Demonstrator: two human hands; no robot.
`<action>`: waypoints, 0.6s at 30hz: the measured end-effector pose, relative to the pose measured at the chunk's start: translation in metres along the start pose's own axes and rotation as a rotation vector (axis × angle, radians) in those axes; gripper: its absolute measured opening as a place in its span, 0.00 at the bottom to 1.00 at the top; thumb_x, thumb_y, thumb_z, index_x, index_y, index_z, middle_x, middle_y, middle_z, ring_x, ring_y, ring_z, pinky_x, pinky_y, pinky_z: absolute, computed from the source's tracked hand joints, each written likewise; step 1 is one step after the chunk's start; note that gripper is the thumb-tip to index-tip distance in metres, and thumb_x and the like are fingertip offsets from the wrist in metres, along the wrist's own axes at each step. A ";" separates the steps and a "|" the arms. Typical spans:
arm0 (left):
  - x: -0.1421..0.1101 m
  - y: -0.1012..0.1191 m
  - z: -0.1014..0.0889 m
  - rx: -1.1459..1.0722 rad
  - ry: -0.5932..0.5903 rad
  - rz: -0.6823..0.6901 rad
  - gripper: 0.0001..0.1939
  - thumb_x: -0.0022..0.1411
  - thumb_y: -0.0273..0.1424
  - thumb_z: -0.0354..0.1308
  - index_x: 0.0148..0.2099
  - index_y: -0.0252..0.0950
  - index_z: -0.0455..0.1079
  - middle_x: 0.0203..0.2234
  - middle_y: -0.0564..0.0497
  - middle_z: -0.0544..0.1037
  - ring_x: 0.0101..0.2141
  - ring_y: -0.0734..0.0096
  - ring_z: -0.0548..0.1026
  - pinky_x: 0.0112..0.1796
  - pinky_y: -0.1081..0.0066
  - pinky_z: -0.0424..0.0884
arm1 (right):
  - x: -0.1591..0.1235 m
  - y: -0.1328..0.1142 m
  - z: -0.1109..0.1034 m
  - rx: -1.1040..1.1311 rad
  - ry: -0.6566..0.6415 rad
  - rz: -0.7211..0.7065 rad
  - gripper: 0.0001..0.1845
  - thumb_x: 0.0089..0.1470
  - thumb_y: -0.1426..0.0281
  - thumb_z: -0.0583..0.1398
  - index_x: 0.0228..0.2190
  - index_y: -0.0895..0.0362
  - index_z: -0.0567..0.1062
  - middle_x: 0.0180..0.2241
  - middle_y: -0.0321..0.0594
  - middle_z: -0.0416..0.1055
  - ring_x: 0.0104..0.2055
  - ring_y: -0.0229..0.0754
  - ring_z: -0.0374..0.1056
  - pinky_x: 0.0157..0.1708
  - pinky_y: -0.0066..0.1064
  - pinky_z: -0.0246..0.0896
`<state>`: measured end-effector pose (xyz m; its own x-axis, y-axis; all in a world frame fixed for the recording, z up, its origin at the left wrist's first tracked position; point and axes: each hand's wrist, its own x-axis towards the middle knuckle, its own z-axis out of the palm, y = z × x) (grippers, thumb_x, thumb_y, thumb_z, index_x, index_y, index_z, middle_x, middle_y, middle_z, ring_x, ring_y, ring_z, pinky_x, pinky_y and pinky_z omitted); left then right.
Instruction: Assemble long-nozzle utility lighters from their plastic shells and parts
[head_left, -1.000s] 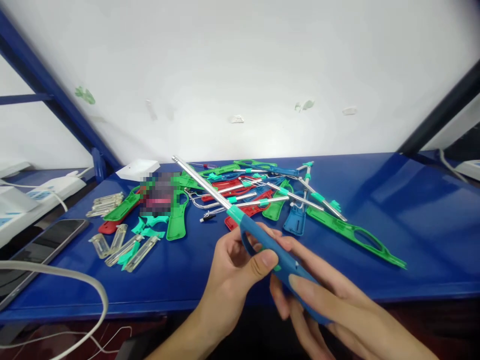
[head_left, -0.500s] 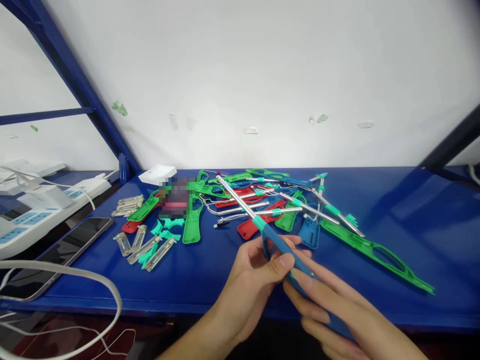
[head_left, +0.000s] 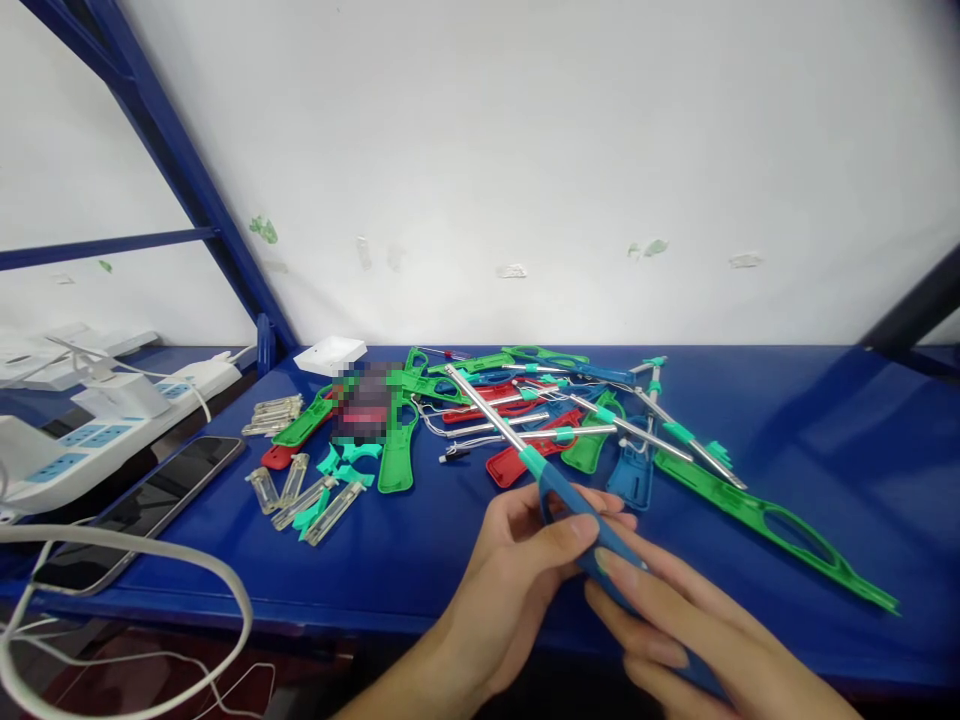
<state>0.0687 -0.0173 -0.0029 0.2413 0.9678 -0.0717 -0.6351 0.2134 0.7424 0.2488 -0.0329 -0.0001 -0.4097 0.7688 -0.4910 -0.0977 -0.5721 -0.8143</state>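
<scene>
Both my hands hold one long-nosed lighter (head_left: 525,455) with a blue handle, a teal collar and a silver metal tube that points up and left over the pile. My left hand (head_left: 517,560) pinches the handle near its finger loop, thumb on top. My right hand (head_left: 675,630) wraps the rear end of the blue handle at the bottom right. Behind them lies a pile of lighter parts (head_left: 525,410): green, red and blue handle shells and metal tubes with teal collars. One long green shell (head_left: 772,520) lies apart on the right.
The blue table (head_left: 862,440) meets a white wall. At the left lie several clear small lighter tanks (head_left: 300,495), teal bits, a small white box (head_left: 330,354), a phone (head_left: 142,510), a white power strip (head_left: 105,430) and a white cable (head_left: 150,570).
The view has tilted up and shifted, so everything sits lower and more to the right. Both hands keep their hold on the blue lighter, its handle sunk lower toward the table edge.
</scene>
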 end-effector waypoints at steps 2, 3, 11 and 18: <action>0.000 0.001 0.001 0.002 -0.006 0.009 0.13 0.60 0.36 0.81 0.44 0.36 0.88 0.46 0.43 0.88 0.52 0.53 0.85 0.55 0.63 0.77 | 0.002 -0.003 0.001 0.007 -0.062 0.003 0.48 0.58 0.41 0.72 0.72 0.41 0.69 0.26 0.25 0.60 0.17 0.25 0.36 0.14 0.17 0.32; 0.000 0.001 0.001 0.003 -0.011 0.013 0.12 0.61 0.36 0.80 0.44 0.36 0.88 0.45 0.43 0.88 0.52 0.53 0.85 0.55 0.63 0.77 | 0.003 -0.005 0.001 0.021 -0.093 0.003 0.47 0.58 0.42 0.73 0.72 0.41 0.69 0.26 0.25 0.61 0.17 0.24 0.36 0.13 0.16 0.32; -0.002 0.002 0.002 0.025 -0.018 0.037 0.08 0.66 0.34 0.77 0.46 0.38 0.88 0.47 0.44 0.87 0.56 0.50 0.83 0.62 0.57 0.73 | 0.000 -0.016 0.004 0.195 -0.171 0.070 0.45 0.53 0.45 0.79 0.66 0.43 0.75 0.25 0.22 0.63 0.16 0.19 0.36 0.13 0.13 0.34; 0.001 0.000 0.000 0.089 -0.012 0.054 0.13 0.69 0.40 0.73 0.44 0.34 0.88 0.45 0.41 0.88 0.49 0.59 0.82 0.49 0.69 0.74 | 0.004 -0.016 -0.003 0.235 -0.246 0.096 0.35 0.59 0.46 0.76 0.61 0.45 0.78 0.24 0.21 0.60 0.15 0.20 0.34 0.11 0.13 0.33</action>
<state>0.0691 -0.0160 -0.0032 0.2176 0.9758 -0.0220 -0.5796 0.1473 0.8015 0.2509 -0.0201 0.0097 -0.6307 0.6327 -0.4495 -0.2420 -0.7106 -0.6607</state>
